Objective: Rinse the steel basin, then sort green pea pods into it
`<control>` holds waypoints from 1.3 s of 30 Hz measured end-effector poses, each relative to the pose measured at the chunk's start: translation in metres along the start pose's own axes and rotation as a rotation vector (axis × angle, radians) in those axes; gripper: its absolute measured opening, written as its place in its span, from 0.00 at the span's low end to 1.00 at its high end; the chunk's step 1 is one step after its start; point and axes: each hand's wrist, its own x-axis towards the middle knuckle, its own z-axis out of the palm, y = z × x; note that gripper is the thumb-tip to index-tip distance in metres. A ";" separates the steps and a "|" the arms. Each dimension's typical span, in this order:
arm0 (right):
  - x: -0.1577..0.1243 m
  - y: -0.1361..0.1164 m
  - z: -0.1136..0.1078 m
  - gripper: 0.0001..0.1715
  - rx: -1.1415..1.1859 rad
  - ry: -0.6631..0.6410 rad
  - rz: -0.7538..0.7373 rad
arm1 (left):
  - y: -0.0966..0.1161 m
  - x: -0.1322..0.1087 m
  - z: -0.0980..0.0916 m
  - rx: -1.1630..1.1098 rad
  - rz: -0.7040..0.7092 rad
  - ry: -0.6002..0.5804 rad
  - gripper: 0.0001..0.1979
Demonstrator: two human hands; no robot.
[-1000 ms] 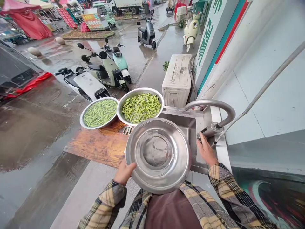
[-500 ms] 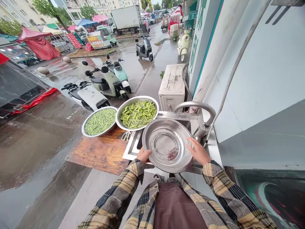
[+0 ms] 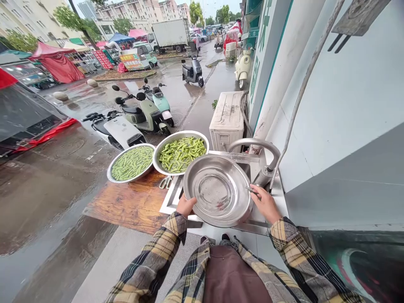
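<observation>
The round bowl (image 3: 217,189) sits over the sink (image 3: 244,157) between the left hand (image 3: 185,206), pinching its left rim, and the right hand (image 3: 265,205), bent at its right edge (whether gripping the thin metal piece (image 3: 248,189), I cannot tell).

One shiny bowl (image 3: 217,189) has one left hand (image 3: 185,206) and one right hand (image 3: 267,206) at its sides. Left of the shiny bowl are two bowls of green pods (image 3: 157,159) and one pair of scissors (image 3: 166,182). Right of it is one tap (image 3: 259,143). Past it, to the left, are three scooters (image 3: 143,118) close together, two round stones (image 3: 61,96) and one white truck (image 3: 172,34).
</observation>
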 end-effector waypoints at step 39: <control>0.108 -0.144 -0.019 0.28 0.579 -0.160 -0.187 | -0.030 0.008 0.011 -0.052 -0.042 -0.041 0.21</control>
